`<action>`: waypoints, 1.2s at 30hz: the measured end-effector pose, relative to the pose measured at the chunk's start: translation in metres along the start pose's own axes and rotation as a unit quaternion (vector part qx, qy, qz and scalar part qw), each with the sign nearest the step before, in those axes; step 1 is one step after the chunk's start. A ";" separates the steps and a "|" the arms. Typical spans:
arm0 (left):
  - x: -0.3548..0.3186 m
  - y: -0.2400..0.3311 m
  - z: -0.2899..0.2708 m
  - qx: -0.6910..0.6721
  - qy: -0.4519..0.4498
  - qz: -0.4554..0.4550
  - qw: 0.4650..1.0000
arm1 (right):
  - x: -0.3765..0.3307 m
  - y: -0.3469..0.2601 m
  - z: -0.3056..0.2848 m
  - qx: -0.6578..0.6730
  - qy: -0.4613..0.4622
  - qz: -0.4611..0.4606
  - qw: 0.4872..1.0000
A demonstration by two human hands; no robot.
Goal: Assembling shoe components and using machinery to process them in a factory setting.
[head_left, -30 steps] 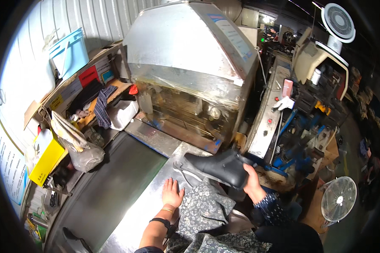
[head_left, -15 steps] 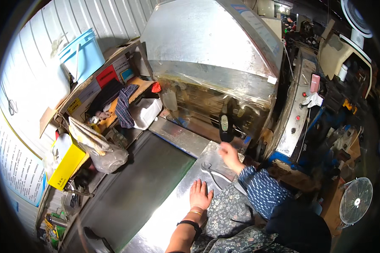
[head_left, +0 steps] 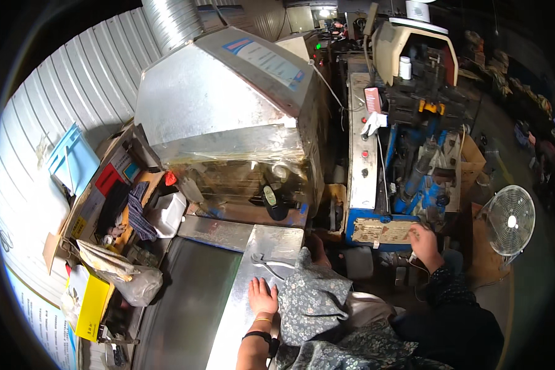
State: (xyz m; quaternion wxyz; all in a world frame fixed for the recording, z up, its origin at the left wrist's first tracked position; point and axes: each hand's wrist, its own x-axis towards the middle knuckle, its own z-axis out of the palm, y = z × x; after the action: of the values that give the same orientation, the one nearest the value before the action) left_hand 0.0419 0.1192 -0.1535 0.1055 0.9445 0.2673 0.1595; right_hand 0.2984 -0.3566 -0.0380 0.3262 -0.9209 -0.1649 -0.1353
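My left hand [head_left: 263, 297] lies flat on the bright metal worktop [head_left: 234, 333], fingers stretched out and holding nothing. Just beyond its fingertips rests a pair of metal pliers [head_left: 270, 263], touched by neither hand. Off to the right, my right hand [head_left: 425, 245] hovers by the front edge of a blue-framed machine [head_left: 382, 231]. Its fingers are curled in, and nothing shows in them. A patterned grey floral cloth [head_left: 314, 296] covers my lap, beside the worktop.
A dark conveyor belt [head_left: 194, 296] runs left of the worktop toward a metal-hooded oven [head_left: 209, 92]. Cluttered shelving with a yellow box [head_left: 92, 308] and blue bin [head_left: 74, 159] lines the left. At right stand a control panel [head_left: 364, 166] and a fan [head_left: 510, 221].
My right hand has moved away from the worktop's far end, rightward to the blue-framed machine. The view has swung right. My left hand stays flat, and the pliers still lie on the worktop.
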 end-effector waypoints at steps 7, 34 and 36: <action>-0.003 -0.002 0.001 -0.005 -0.008 -0.014 1.000 | -0.012 0.038 0.007 -0.185 -0.027 0.157 0.970; -0.004 0.000 0.002 -0.002 0.000 -0.016 1.000 | 0.019 0.121 0.035 -0.045 0.069 0.316 0.945; -0.004 0.000 0.002 -0.007 -0.004 -0.023 1.000 | 0.019 0.119 0.034 -0.050 0.078 0.311 0.946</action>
State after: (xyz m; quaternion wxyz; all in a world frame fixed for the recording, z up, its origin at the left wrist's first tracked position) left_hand 0.0394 0.1168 -0.1566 0.1165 0.9381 0.2871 0.1550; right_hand 0.3672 -0.4175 -0.1234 0.3173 -0.9282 0.1628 -0.1065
